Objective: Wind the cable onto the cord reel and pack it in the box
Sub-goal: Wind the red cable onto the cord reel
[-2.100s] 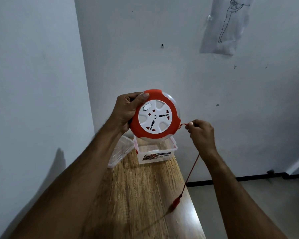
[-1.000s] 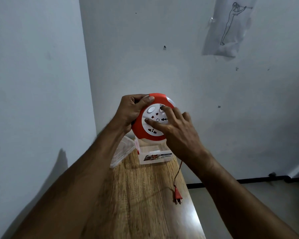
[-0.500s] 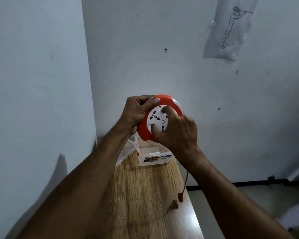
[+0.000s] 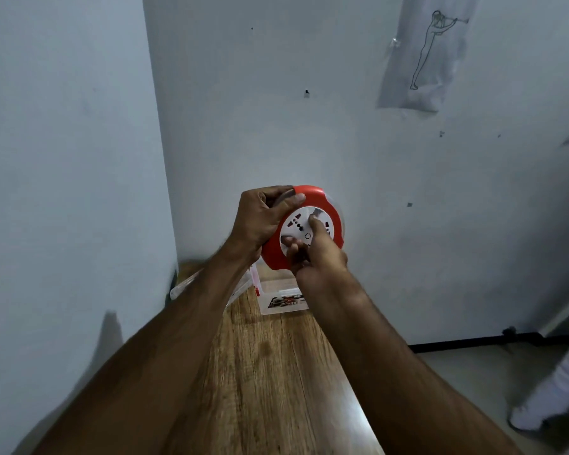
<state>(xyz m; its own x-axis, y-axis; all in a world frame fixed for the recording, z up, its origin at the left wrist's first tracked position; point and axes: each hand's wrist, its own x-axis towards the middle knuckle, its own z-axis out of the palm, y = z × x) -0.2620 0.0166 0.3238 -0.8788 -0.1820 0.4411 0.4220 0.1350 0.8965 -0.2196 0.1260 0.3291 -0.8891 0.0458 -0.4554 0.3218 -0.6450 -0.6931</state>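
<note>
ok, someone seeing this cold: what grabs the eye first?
The red-and-white cord reel, held up mid-frame before the white wall: the left hand grips its rim, the right hand presses its white socket face. Below them a clear plastic box sits on the wooden table. A line drawing of a figure hangs upper right.

The cord reel (image 4: 304, 226) is a round red disc with a white socket face, held upright in the air and tilted, its face turned toward the camera. Below it, at about 6 o'clock, the box (image 4: 278, 298), clear plastic with a printed label on its front, stands open on the wooden tabletop (image 4: 270, 372) against the wall.
</note>
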